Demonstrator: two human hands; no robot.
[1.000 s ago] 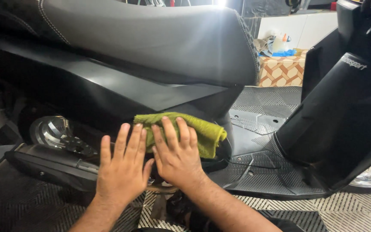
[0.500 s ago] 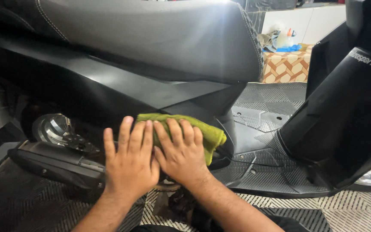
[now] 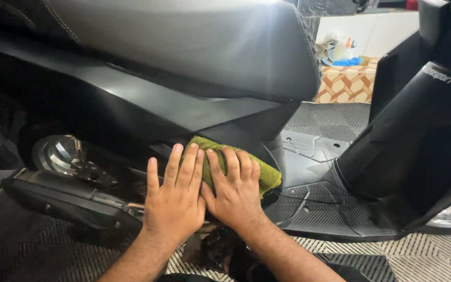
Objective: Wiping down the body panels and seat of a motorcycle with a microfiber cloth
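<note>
While my left hand (image 3: pixel 176 206) and right hand (image 3: pixel 234 194) press flat, fingers spread, the green cloth (image 3: pixel 264 175) feels soft; I'd pinch its loose edge against the scooter panel (image 3: pixel 147 112).

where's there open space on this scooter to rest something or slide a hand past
The ribbed footboard lies bare between the side panel and the front column. Patterned floor below its edge is open too. It is crowded low on the side panel: both hands, left and right, press the green cloth, with the footrest bar just left.
</note>
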